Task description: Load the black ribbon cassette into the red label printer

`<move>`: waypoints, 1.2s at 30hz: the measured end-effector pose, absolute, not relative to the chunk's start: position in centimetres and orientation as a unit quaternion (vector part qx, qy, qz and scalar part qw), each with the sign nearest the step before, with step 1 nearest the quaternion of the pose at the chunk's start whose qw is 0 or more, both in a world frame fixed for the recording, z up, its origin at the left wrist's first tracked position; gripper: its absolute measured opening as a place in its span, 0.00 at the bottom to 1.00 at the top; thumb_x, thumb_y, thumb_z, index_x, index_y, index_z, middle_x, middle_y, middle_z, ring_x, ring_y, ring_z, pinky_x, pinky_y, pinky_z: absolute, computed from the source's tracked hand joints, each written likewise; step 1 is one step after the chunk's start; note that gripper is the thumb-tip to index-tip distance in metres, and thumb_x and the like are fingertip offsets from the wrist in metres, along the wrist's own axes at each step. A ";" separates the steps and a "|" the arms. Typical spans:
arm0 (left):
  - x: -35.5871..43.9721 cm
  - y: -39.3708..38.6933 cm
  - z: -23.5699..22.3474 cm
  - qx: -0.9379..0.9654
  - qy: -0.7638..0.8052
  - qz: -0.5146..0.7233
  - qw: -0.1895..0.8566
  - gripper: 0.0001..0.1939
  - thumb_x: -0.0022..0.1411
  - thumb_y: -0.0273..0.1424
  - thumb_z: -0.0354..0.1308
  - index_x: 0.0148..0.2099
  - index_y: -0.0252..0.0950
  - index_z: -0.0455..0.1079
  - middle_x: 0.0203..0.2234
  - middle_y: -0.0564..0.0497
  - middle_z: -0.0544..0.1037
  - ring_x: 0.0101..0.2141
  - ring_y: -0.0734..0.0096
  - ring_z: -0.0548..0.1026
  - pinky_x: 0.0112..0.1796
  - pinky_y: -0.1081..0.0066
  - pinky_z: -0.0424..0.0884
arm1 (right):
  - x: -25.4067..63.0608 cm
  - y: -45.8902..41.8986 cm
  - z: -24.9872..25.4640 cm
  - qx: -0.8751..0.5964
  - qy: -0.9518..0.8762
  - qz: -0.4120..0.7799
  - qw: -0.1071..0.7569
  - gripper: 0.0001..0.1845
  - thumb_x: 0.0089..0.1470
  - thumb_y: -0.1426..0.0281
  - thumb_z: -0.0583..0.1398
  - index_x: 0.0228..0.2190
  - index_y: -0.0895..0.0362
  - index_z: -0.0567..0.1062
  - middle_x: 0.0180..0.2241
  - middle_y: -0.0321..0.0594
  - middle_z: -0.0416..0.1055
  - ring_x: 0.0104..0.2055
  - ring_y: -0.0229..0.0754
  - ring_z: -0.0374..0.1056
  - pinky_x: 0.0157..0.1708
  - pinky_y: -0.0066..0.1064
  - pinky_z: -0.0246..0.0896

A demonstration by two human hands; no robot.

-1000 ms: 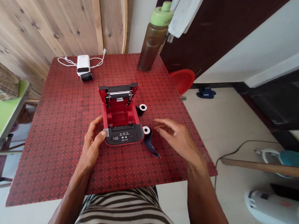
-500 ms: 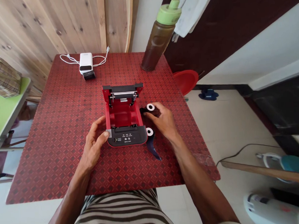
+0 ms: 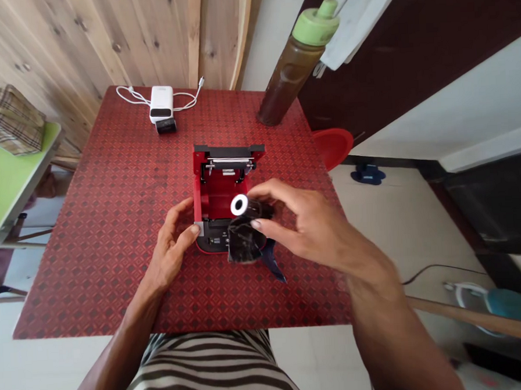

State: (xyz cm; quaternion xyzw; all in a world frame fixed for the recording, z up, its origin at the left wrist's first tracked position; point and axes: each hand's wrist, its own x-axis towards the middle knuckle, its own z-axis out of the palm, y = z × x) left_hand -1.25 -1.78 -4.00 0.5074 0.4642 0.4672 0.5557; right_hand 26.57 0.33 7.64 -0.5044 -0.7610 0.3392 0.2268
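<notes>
A small red and black printer (image 3: 218, 204) stands on the table with its lid (image 3: 230, 152) raised and its red inner bay exposed. My left hand (image 3: 171, 246) grips its left front corner, thumb on the grey patch on top and fingers along the side. Over the printer's right front part, my right hand (image 3: 305, 222) holds a roll of black ribbon (image 3: 256, 208) with a white core. A loose black flap (image 3: 244, 242) hangs from this roll across the front panel. Beneath that hand a second dark strip (image 3: 273, 263) lies on the table; its roll is hidden.
The red patterned table (image 3: 129, 283) carries a white power bank (image 3: 162, 104) with a white cable, a small black object (image 3: 166, 126) and a tall brown bottle (image 3: 286, 71) with a green cap. A red stool (image 3: 334, 147) stands beyond the right edge. A checked bag (image 3: 14, 120) sits on a green table.
My right hand has lifted the upper ribbon roll off the table and brought it left, over the printer's front. My left hand stays on the printer. The view has shifted slightly.
</notes>
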 end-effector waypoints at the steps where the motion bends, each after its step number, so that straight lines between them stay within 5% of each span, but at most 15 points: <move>1: -1.2 -1.8 -3.9 0.507 0.463 0.467 0.557 0.31 0.74 0.50 0.68 0.72 0.43 0.73 0.65 0.41 0.84 0.63 0.43 0.82 0.64 0.44 0.78 | 25.6 0.9 7.2 -0.502 -0.784 0.299 0.209 0.15 0.65 0.71 0.65 0.52 0.50 0.80 0.50 0.42 0.85 0.47 0.51 0.80 0.52 0.46 0.76; 10: -1.2 -1.8 -3.8 0.505 0.461 0.463 0.564 0.31 0.74 0.52 0.68 0.72 0.45 0.73 0.65 0.41 0.83 0.61 0.44 0.82 0.61 0.44 0.80 | 20.8 3.4 6.3 -0.539 -0.825 0.167 0.023 0.10 0.70 0.79 0.62 0.48 0.57 0.80 0.48 0.53 0.84 0.56 0.58 0.78 0.56 0.46 0.70; 22: -1.1 -1.8 -3.4 0.507 0.462 0.457 0.566 0.31 0.75 0.51 0.68 0.72 0.44 0.72 0.66 0.41 0.81 0.62 0.45 0.81 0.63 0.46 0.79 | 19.0 6.1 4.9 -0.525 -0.841 0.116 -0.061 0.11 0.69 0.77 0.62 0.45 0.59 0.86 0.50 0.56 0.87 0.61 0.63 0.77 0.64 0.51 0.60; 29: -1.1 -1.8 -3.4 0.507 0.461 0.457 0.567 0.31 0.75 0.51 0.68 0.72 0.43 0.72 0.66 0.41 0.82 0.62 0.47 0.82 0.62 0.48 0.79 | 19.6 5.7 4.1 -0.520 -0.844 0.125 -0.025 0.11 0.70 0.78 0.63 0.46 0.59 0.87 0.51 0.57 0.88 0.64 0.65 0.77 0.65 0.55 0.63; 36: -1.2 -1.9 -3.2 0.491 0.463 0.461 0.577 0.31 0.74 0.50 0.70 0.71 0.43 0.74 0.66 0.41 0.83 0.62 0.46 0.82 0.62 0.48 0.78 | 23.4 3.3 4.8 -0.423 -0.867 0.210 0.157 0.25 0.74 0.83 0.54 0.56 0.53 0.87 0.55 0.42 0.89 0.57 0.48 0.83 0.62 0.44 0.75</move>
